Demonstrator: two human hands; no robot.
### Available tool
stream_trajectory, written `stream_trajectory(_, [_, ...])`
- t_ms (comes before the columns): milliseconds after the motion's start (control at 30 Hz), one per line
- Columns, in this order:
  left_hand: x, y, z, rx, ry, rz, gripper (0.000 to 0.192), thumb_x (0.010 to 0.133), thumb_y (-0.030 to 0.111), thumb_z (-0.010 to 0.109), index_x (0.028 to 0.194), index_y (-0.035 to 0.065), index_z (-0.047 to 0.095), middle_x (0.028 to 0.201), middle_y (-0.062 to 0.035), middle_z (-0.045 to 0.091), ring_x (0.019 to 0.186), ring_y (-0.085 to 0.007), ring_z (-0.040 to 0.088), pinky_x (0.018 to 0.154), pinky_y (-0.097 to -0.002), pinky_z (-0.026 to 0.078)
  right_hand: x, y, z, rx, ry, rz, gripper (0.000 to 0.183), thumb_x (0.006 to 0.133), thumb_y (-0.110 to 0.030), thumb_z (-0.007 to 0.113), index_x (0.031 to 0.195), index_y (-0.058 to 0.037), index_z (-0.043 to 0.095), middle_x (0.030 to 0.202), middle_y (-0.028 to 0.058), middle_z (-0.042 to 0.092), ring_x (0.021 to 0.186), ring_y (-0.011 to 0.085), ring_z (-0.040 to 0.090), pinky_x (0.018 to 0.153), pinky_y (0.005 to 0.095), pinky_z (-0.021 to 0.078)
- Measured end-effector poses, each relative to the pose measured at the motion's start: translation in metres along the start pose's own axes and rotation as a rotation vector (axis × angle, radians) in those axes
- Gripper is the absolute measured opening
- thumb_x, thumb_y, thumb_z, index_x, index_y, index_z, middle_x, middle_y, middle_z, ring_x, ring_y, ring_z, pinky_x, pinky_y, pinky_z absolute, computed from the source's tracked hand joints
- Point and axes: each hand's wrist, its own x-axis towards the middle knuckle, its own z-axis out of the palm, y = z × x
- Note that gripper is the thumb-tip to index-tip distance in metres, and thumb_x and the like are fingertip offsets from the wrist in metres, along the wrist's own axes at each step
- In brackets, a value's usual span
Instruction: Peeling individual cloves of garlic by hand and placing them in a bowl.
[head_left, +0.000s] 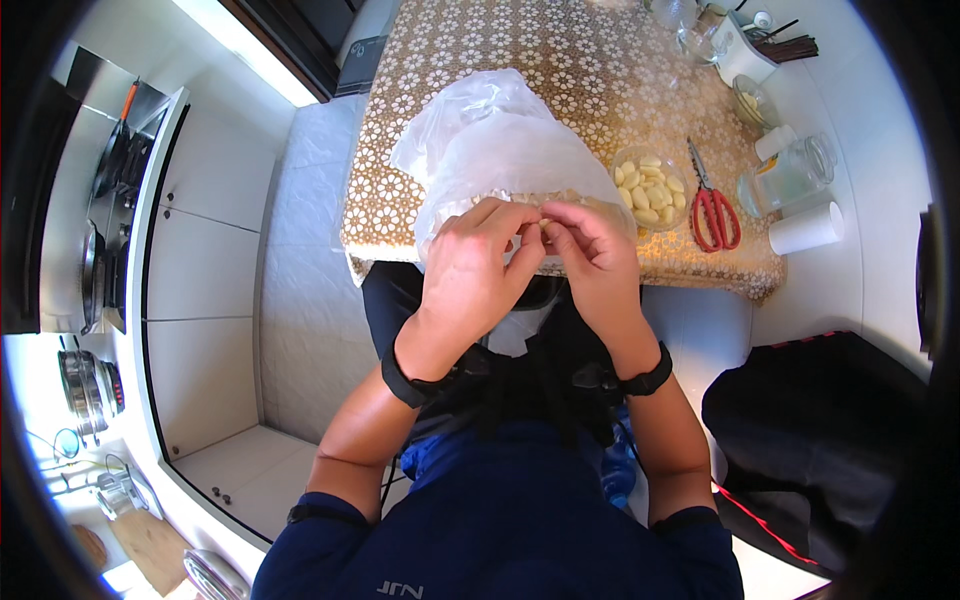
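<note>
Between the fingertips of both hands is a small pale garlic clove (546, 224), partly hidden by the fingers. My left hand (487, 255) pinches it from the left and my right hand (589, 244) from the right. Beneath them a white plastic bag (517, 154) lies open at the table's near edge, with pale papery skins (525, 198) along its mouth. A clear bowl (617, 157) of peeled garlic cloves (651, 191) stands just right of the bag. Further right lie scissors (716, 217) with red handles, their blades pointing away.
The table bears a brown flowered cloth (600, 82). Along its right side are a glass jar (791, 174), a white cylinder (808, 229) and a glass bowl (754, 101). A stove with pans (94, 277) is at the left. A black cover (810, 427) lies at the lower right.
</note>
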Motion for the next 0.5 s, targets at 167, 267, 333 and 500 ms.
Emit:
stream_trajectory(167, [0.003,0.008,-0.004,-0.104,-0.033,-0.07,0.013,0.092,0.006,0.073,0.103,0.0005,0.074,0.093,-0.0134,0.074,0.076,-0.0237,0.072,0.069,-0.0365,0.057,0.0,-0.004,-0.001,0.067,0.028,-0.026,0.015,0.104,0.003,0.065,0.118,0.0029,0.071,0.106,0.0101,0.078,0.094,0.016,0.078,0.084,0.0287,0.0617])
stream_trajectory(267, [0.003,0.006,-0.005,-0.125,-0.028,-0.068,0.013,0.09,0.005,0.073,0.101,-0.0003,0.073,0.091,-0.0133,0.073,0.076,-0.0233,0.072,0.071,-0.0362,0.057,-0.001,-0.005,-0.002,0.014,0.006,-0.036,0.013,0.103,0.003,0.066,0.115,0.0026,0.072,0.106,0.0103,0.078,0.093,0.0164,0.077,0.084,0.0289,0.0615])
stream_trajectory(333, [0.002,0.005,-0.005,-0.141,-0.021,-0.056,0.012,0.089,0.004,0.074,0.1,-0.0006,0.073,0.089,-0.0132,0.073,0.075,-0.0235,0.072,0.071,-0.0359,0.058,0.0,-0.01,-0.002,-0.149,-0.004,-0.148,0.013,0.101,0.005,0.067,0.112,0.0014,0.072,0.104,0.0113,0.077,0.092,0.0185,0.076,0.081,0.0304,0.0607])
stream_trajectory(500, [0.002,0.005,-0.007,-0.071,-0.036,-0.064,0.011,0.085,0.002,0.075,0.096,-0.0009,0.073,0.082,-0.0133,0.074,0.073,-0.0252,0.073,0.07,-0.0359,0.059,0.002,-0.014,-0.003,-0.259,-0.011,-0.256,0.014,0.097,0.006,0.068,0.109,0.0,0.073,0.102,0.0141,0.075,0.09,0.0254,0.075,0.078,0.0341,0.0591])
